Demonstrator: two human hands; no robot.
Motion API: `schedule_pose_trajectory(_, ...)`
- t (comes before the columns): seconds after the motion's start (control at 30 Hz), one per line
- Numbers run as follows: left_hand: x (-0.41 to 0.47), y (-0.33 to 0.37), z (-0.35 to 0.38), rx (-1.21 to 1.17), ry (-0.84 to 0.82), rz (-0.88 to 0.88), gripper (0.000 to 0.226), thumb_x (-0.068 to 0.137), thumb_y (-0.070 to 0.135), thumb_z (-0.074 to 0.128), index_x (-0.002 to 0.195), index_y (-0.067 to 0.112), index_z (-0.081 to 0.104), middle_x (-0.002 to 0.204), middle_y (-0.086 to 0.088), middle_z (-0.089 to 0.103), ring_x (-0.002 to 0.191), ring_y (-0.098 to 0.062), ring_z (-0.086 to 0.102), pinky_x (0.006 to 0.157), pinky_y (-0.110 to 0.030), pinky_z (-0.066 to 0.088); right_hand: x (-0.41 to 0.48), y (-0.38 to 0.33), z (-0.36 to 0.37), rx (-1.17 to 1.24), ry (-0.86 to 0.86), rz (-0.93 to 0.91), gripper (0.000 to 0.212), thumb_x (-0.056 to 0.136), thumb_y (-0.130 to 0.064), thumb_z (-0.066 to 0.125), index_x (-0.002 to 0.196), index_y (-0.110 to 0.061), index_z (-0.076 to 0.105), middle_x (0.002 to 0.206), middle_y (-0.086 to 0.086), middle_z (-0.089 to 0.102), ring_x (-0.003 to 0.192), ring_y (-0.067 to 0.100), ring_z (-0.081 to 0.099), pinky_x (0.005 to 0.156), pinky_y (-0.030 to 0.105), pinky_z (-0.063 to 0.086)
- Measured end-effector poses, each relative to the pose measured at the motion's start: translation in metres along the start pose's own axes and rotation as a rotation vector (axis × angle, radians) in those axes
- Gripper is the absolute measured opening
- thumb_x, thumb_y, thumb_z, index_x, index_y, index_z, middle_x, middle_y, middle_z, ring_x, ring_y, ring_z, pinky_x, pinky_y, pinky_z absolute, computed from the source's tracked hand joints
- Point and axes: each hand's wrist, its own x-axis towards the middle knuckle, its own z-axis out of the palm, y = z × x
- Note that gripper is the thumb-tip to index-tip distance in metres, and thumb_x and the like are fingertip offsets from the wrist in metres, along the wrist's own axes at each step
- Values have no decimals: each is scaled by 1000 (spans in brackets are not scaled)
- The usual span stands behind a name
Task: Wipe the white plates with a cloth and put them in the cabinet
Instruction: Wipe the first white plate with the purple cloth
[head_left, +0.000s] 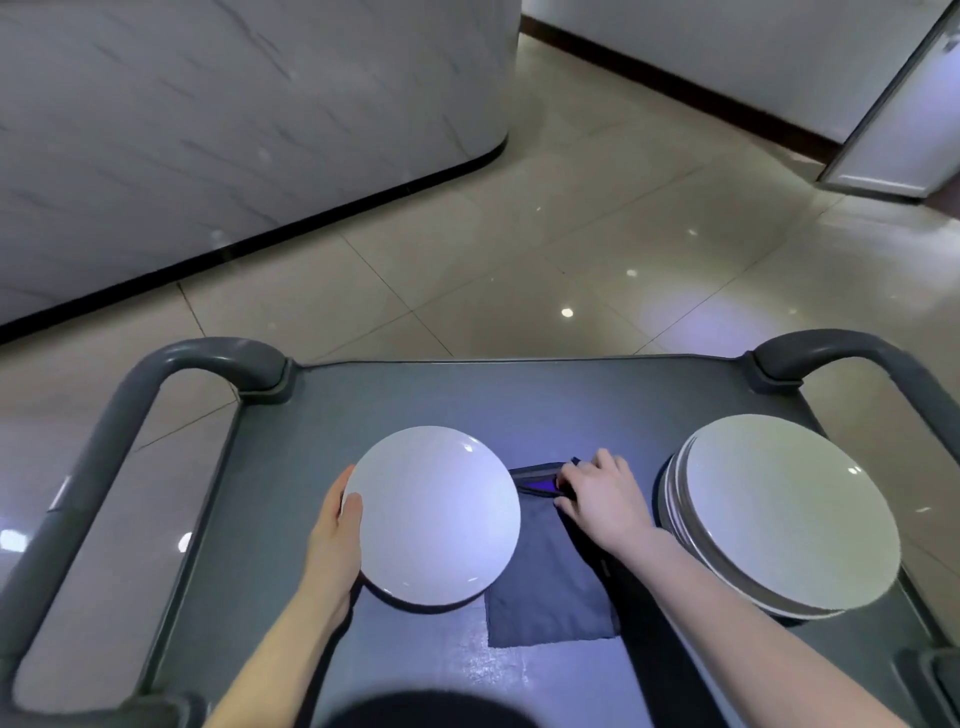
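One round glossy white plate (436, 514), rim gripped by left hand (335, 540) | right hand (602, 499) pinches flat grey cloth (545, 587)

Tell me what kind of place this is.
Probably a restaurant or canteen service area: a grey trolley carries a stack of white plates, standing on a glossy tiled floor beside a marble-look counter.

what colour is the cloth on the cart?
Plain dark blue-grey, no pattern. The cloth shows best in the head view.
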Motion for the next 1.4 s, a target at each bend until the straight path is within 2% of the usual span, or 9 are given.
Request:
schedule_pose_trajectory(0.1,-3,0,5,-23,23,-39,39,107,23,39,141,36,53,140,8,59,128,-24,55,109,-51,46,0,0,-12,70,-13,-66,31,98,-42,47,104,-22,70,103,-2,64,109,24,42,96,29,27)
schedule_pose_trajectory(0.23,-7,4,9,-37,25,-39,42,105,20,36,136,40,55,136,9,61,126,-24,57,107,-56,47,-9,4,-52,701,84,83,33,93,-15,55,60,-17,51,66,-5,53,80,21,46,83,25,37)
schedule_pose_trajectory(0.4,-18,13,29,-47,-16,27,40,108,14,34,137,34,54,132,15,62,121,-13,59,93,-32,52,-23,-9,-106,1276,88,125,32,98,-20,54,66,-25,54,63,-15,48,66,6,44,65,25,36)
schedule_pose_trajectory(0.57,-32,27,51,-62,-42,77,41,108,13,36,140,32,52,134,10,63,118,-7,62,95,-27,51,-46,-60,-108,1211,-262,-269,17,94,-43,52,101,-34,65,100,-7,66,99,1,56,91,19,41)
schedule_pose_trajectory(0.67,-37,35,55,-51,-36,110,39,108,18,38,140,36,52,137,14,60,119,7,57,110,-39,45,-51,-66,-92,788,-325,-433,35,105,-40,37,135,-37,55,144,-24,48,144,-2,23,121,28,9)
schedule_pose_trajectory(0.77,-41,38,53,-122,-22,97,38,108,19,39,139,37,53,135,17,60,122,3,57,113,-46,43,-64,-62,-82,618,-219,-512,43,107,-36,30,149,-32,38,159,-20,21,150,1,3,124,30,2)
schedule_pose_trajectory(1.0,-53,35,51,-113,-57,148,41,108,19,39,137,43,54,127,26,65,117,8,60,93,-15,51,-63,-76,-71,428,-79,-604,51,104,-49,24,155,-40,18,161,-24,-5,148,0,-14,120,27,-9)
schedule_pose_trajectory(1.27,-72,43,49,-193,-19,175,41,107,14,43,125,48,58,120,24,69,107,0,67,84,-22,56,1,-60,-75,442,92,-141,54,105,-43,31,156,-32,18,164,-12,-5,152,14,-4,123,39,3)
schedule_pose_trajectory(1.4,-65,44,35,-277,58,165,36,107,16,43,134,38,54,122,23,66,100,6,68,74,-15,56,-25,-32,-66,409,-55,-295,51,106,-42,28,155,-34,16,159,-17,-8,151,15,-12,120,34,-6)
